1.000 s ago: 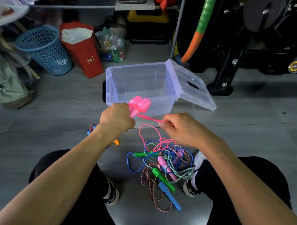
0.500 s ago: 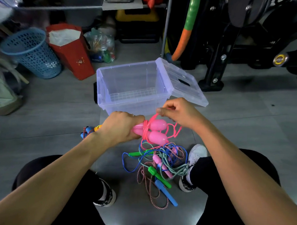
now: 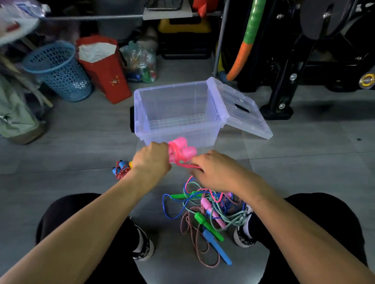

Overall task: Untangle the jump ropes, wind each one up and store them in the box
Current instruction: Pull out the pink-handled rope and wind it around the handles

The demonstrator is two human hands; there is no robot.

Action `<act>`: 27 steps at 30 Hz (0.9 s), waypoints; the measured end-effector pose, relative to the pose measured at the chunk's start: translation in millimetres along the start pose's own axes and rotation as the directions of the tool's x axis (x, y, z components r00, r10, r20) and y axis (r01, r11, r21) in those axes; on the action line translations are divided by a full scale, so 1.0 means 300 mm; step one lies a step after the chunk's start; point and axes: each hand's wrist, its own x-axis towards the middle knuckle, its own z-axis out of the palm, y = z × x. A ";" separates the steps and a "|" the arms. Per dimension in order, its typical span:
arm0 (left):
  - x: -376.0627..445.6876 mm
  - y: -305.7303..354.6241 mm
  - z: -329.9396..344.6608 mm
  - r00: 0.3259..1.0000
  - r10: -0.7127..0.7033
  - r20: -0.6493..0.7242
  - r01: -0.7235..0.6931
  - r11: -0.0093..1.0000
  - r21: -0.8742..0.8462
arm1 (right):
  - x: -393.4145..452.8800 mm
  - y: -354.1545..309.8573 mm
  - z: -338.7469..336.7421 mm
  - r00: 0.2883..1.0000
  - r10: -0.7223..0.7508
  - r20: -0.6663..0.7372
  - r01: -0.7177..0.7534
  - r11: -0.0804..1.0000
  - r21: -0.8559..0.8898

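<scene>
Compared with a moment ago, the right hand point(image 3: 215, 171) has dropped from above the pink handles point(image 3: 183, 150) to just below them, pinching the pink cord point(image 3: 188, 164) mid-wrap. The left hand point(image 3: 152, 159) grips both handles together, right in front of the box point(image 3: 140, 109). That cord looks light, thin and springy, so loops probably slip unless kept taut; the hard handles are the sensible place to hold. Still knotted, the pile point(image 3: 209, 211) lies on the floor between the feet.
</scene>
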 end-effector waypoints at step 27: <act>-0.041 -0.014 -0.070 0.959 0.248 -0.141 -0.223 0.347 -0.911 | 0.055 0.123 0.012 0.985 0.174 0.014 -0.126 0.654 0.746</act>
